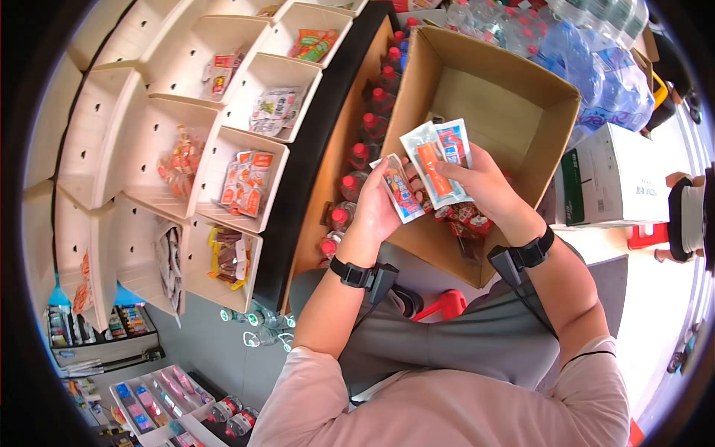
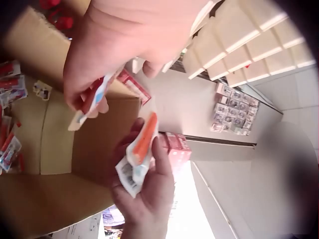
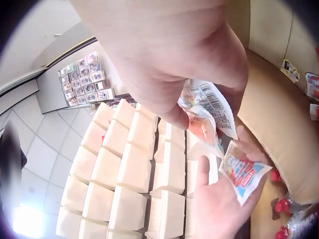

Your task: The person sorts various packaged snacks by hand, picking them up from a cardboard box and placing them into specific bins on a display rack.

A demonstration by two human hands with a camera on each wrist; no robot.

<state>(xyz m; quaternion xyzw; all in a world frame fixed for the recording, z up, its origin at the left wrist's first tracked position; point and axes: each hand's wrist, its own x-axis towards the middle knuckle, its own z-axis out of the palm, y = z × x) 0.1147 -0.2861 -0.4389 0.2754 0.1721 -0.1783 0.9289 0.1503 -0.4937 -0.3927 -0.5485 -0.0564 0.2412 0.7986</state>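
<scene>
Over a cardboard box [image 1: 514, 63], my left hand [image 1: 376, 212] holds a flat snack packet [image 1: 403, 191] with red and blue print. Its fingers curl behind the packet in the left wrist view. My right hand [image 1: 495, 192] pinches two packets, fanned and overlapping, under its thumb. The front one is a clear packet [image 1: 432, 165] showing an orange-red sausage-like stick; behind it sits a blue-and-red printed packet [image 1: 453, 140]. A barcode shows on the back of one packet [image 3: 212, 102] in the right wrist view. Below the hands, more red packets [image 1: 465, 216] lie in the box.
Cream bins [image 1: 246, 179] with bagged snacks stand in rows at the left. Red-capped bottles [image 1: 360, 155] line the box's left side. Wrapped water bottles [image 1: 596, 71] and a white carton [image 1: 622, 175] are at the right. Another person [image 1: 685, 216] stands at the far right.
</scene>
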